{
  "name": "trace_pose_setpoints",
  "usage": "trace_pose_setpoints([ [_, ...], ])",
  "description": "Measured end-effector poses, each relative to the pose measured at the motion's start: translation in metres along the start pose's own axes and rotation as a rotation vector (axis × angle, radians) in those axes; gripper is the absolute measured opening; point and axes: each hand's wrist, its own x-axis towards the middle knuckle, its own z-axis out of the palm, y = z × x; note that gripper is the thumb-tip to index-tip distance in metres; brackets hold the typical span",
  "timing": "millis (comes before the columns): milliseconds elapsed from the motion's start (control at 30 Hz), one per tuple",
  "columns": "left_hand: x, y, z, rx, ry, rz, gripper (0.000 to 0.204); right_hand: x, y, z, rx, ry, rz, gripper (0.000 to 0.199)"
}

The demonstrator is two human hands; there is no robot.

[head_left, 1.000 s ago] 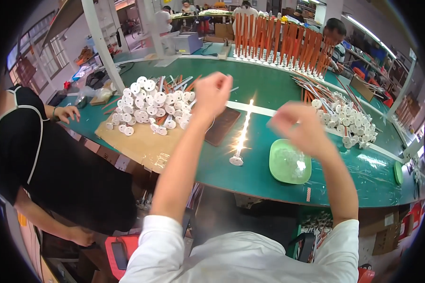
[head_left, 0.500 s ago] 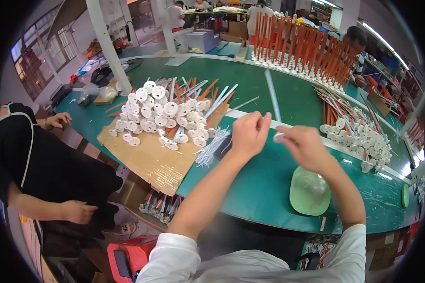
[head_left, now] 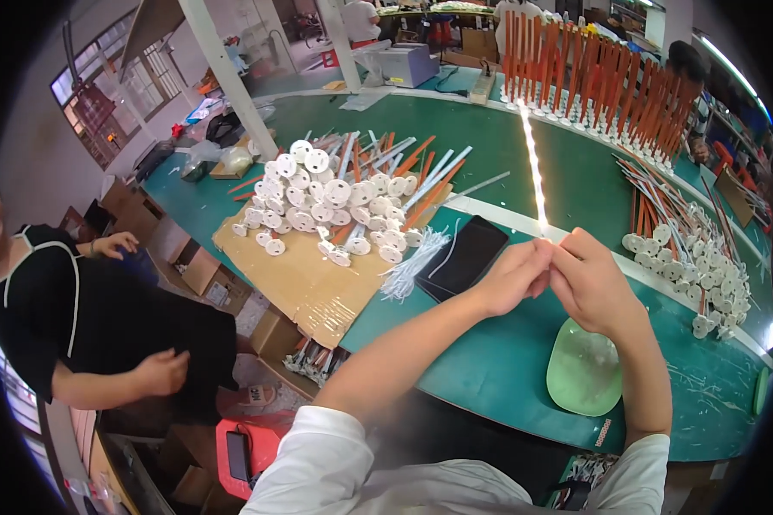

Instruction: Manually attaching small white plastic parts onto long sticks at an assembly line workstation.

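Note:
A slim LED light strip (head_left: 533, 163) stands upright above the green table, glowing along its length. Its lower end is gripped in the pinched fingers of my left hand (head_left: 514, 276) and my right hand (head_left: 594, 290), which meet there. The fingers hide that end and whatever base it has. Just below my right wrist sits a light green tray (head_left: 569, 378). A black box (head_left: 471, 249) lies left of my hands, beside a bundle of thin white strings (head_left: 414, 268).
White round-based strips (head_left: 322, 193) are heaped on cardboard (head_left: 309, 287) at left. Another heap (head_left: 691, 266) lies at right. Orange strips (head_left: 593, 73) stand in rows at the back. A person in black (head_left: 103, 318) is on the left; a white post (head_left: 223, 69) rises behind the heap.
The strip, unlit and lying back from my hands before, now glows. My hands have come together at its lower end. The view has shifted, showing more of the black box.

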Motion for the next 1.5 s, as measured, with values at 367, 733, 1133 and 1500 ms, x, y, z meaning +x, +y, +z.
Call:
trace_pose_setpoints([
  [367, -0.005, 0.002, 0.01, -0.134, 0.035, -0.026, 0.063, -0.004, -0.003, 0.005, -0.134, 0.123, -0.079, 0.033],
  [733, -0.013, -0.028, -0.015, 0.089, 0.274, -0.06, 0.048, -0.005, 0.012, 0.031, -0.038, 0.311, -0.141, 0.012],
  [1133, -0.015, -0.017, -0.003, -0.217, 0.129, -0.112, 0.052, -0.02, 0.017, 0.026, -0.185, 0.232, -0.113, 0.018],
  [1500, -0.01, -0.014, 0.005, -0.069, 0.161, -0.067, 0.053, -0.026, 0.011, 0.023, -0.245, 0.18, 0.0, 0.02],
])
